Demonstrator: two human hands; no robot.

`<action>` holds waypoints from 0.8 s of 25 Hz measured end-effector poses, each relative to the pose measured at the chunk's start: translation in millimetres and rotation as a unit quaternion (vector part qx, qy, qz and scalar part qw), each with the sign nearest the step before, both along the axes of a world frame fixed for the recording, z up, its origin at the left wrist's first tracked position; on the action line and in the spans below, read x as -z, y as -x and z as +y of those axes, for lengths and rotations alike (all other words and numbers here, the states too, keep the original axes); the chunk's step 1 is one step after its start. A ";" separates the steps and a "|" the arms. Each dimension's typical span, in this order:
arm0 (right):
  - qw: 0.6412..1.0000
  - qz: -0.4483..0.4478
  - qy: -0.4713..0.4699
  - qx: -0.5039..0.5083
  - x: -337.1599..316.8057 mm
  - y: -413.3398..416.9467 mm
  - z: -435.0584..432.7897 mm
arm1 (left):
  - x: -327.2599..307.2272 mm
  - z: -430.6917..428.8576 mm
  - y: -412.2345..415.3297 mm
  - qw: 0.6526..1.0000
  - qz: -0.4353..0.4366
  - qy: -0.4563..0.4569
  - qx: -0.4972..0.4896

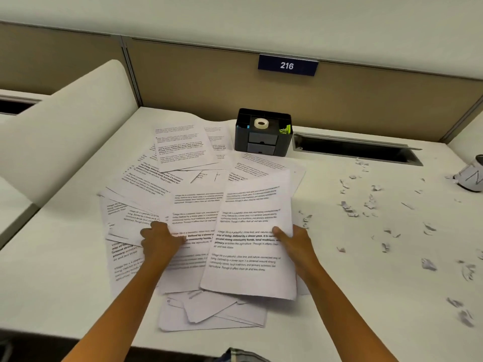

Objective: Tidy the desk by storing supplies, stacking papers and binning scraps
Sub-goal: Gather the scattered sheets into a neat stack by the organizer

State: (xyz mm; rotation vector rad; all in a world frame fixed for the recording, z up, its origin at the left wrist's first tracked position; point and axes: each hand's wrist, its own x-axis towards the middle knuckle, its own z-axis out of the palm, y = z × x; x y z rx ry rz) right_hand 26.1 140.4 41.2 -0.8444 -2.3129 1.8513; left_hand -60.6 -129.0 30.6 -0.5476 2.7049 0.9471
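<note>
White cubicle desk [65, 257]: loose white printed paper sheets [167, 178] fanned across centre-left, likely limp and slippery, best taken by the edges. Left hand [162, 241] pinches a lower one; right hand [295, 242] grips the topmost one's right edge. Torn white paper scraps [371, 202] scattered right.

1. The left hand [159, 240] and right hand [292, 242] are seen uncovered.
2. The left forearm [133, 296] is shown bare from the wrist down to the bottom frame edge, and a slim build is noted.
3. The right forearm [339, 309] is shown bare over the same span, with a matching slim build.
4. Nail and knuckle detail is blurred and cannot be told.
5. A small patch of checked fabric [240, 356] is seen at the bottom edge between the forearms. It is dark blue-grey, crossed by pale and greenish lines. The garment type cannot be told.
</note>
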 end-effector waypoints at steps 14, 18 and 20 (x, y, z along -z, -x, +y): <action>0.975 -0.083 -0.143 -0.145 -9.5 32.8 -46.6 | -5.1 29.8 -21.6 0.975 0.047 -0.209 0.063; 0.988 -0.005 -0.111 -0.103 -20.2 28.7 -45.3 | -22.3 31.1 -18.7 0.963 0.108 -0.235 0.078; 0.990 0.065 -0.111 -0.065 -32.6 28.5 -43.2 | -39.8 31.5 -17.0 0.947 0.190 -0.249 0.074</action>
